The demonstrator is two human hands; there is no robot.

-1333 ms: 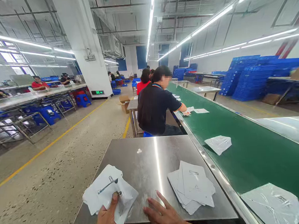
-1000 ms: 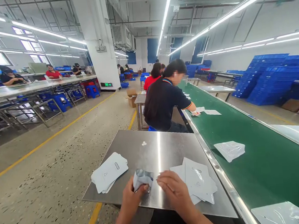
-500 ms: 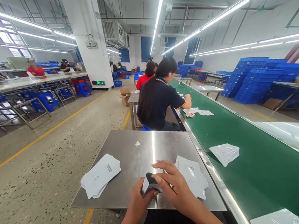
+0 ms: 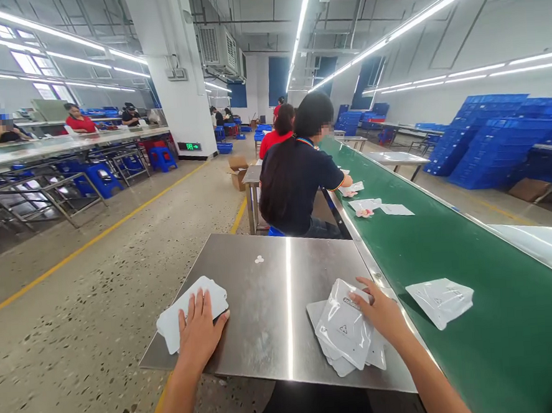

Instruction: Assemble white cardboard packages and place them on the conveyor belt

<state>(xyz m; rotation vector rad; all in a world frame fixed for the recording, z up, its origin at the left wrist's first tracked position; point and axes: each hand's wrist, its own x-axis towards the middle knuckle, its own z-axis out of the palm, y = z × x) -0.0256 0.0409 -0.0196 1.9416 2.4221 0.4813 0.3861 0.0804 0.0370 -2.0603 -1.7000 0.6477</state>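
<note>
My left hand (image 4: 200,329) lies flat, fingers spread, on a stack of white cards (image 4: 171,322) at the left of the steel table (image 4: 272,294). My right hand (image 4: 382,312) rests on the right edge of a pile of clear plastic pouches (image 4: 343,330) at the table's right side, its fingers touching the top pouch. Neither hand has anything lifted off the table.
A green conveyor belt (image 4: 476,344) runs along the right with a sealed pouch (image 4: 442,299) on it. A seated person in a dark shirt (image 4: 297,183) works ahead at the belt. Blue crates (image 4: 496,140) are stacked far right; other workers sit at tables on the left.
Both hands held a small folded item over the table's front edge; now they are apart, left hand down on the card stack, right hand on the pouch pile. The belt pouch moved nearer.
</note>
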